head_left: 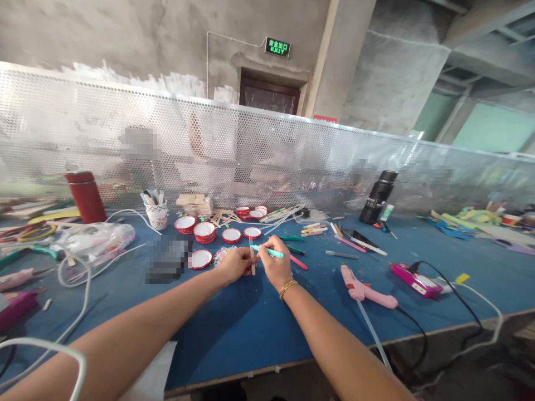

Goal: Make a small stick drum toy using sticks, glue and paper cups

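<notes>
At mid-table, on the blue table top (234, 328), both hands meet over one small piece of work. The left hand (234, 263) pinches a wooden stick (252, 259) between thumb and fingertips and holds it nearly upright, its long axis running near to far, its lower end just above the table. The right hand (276, 266) is closed around a teal pen (267, 252) that lies almost level, crosswise to the stick, with its tip pointing left and touching or nearly touching the stick's upper part. The stick thus lies just left of the right hand, and the left hand is the nearer to it, already gripping it.

Just beyond the hands sit several round red-rimmed drums (204, 231). To the right lie a pink glue gun (366, 291) and a magenta device (415, 280) with a black cord.

On the far wall a green sign (277, 48) reads "EXIT" under smaller characters too small to make out. A black flask (378, 196) carries white print I cannot read, and the red flask (86, 196) shows no writing.
</notes>
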Motion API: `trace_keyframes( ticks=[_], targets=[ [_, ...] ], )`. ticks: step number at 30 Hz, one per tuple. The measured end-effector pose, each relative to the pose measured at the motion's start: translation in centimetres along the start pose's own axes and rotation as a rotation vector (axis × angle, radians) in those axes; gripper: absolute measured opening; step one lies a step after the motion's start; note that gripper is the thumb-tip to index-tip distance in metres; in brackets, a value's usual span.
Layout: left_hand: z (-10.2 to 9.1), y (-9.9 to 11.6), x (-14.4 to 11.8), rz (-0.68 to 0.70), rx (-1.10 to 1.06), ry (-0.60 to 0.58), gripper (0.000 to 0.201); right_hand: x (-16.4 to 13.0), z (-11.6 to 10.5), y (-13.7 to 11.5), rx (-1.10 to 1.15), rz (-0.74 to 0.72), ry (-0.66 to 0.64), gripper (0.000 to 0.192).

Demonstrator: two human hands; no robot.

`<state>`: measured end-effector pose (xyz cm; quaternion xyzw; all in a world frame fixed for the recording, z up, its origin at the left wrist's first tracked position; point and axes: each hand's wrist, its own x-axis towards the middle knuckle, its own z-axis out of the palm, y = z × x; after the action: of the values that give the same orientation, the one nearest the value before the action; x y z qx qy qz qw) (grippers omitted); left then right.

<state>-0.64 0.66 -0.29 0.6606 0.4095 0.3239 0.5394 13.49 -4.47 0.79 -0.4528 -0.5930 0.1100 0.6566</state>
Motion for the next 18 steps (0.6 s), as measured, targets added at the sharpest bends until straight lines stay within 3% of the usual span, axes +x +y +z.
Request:
trace_keyframes(
  ticks=[8,18],
  targets=[
    [0.03,-0.08,0.14,-0.016,-0.042,-0.009,0.031,0.12,-0.45,0.63,-0.078,0.028,0.053,0.021],
    [0.15,0.18,-0.17,-0.013,-0.039,-0.003,0.036,-0.15,-0.1,0.4,-0.031,0.017,0.002,0.02]
  ],
)
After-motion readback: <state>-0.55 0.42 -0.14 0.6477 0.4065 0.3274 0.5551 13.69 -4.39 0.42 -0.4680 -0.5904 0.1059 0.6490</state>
